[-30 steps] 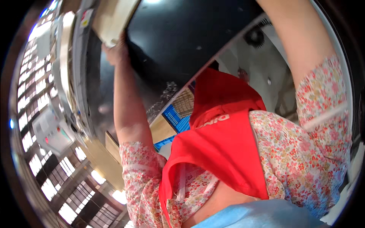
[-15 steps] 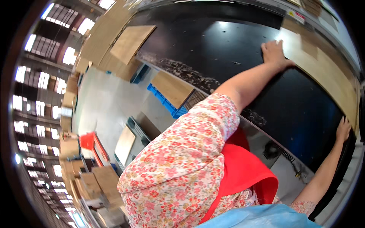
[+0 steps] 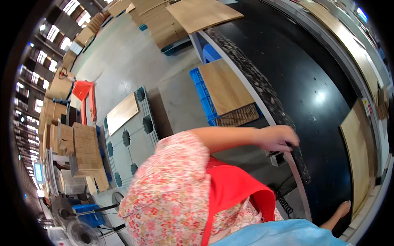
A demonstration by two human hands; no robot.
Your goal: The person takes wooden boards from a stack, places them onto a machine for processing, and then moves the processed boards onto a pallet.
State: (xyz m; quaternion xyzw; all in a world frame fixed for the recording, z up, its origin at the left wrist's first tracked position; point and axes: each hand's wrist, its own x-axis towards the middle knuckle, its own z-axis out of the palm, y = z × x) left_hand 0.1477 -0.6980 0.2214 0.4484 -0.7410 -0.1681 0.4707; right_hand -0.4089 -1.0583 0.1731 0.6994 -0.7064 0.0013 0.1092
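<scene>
My left hand [image 3: 279, 138] is over the near edge of a black-topped worktable [image 3: 328, 135], blurred by motion. Its fingers look bent, and I see nothing in them. Low on the right, my right hand [image 3: 343, 209] is over the black top beside the near end of a pale wood panel [image 3: 356, 158]. Its fingers are small in view, and whether they touch the panel I cannot tell. The panel lies along the metal rail [image 3: 365, 108] at the table's far side.
Another wood board [image 3: 205, 15] overhangs the table's far-left corner. Boards [image 3: 225, 84] are stacked on a blue crate [image 3: 201, 96] beside the table. On the floor stand a grey-green pallet with a board [image 3: 123, 115], an orange-red pallet jack [image 3: 84, 92], cartons [image 3: 86, 147] and a fan [image 3: 82, 233].
My left hand has come off the panel's edge, back to the table's near edge. My right hand has moved away from the panel's near corner. The view has turned left.
</scene>
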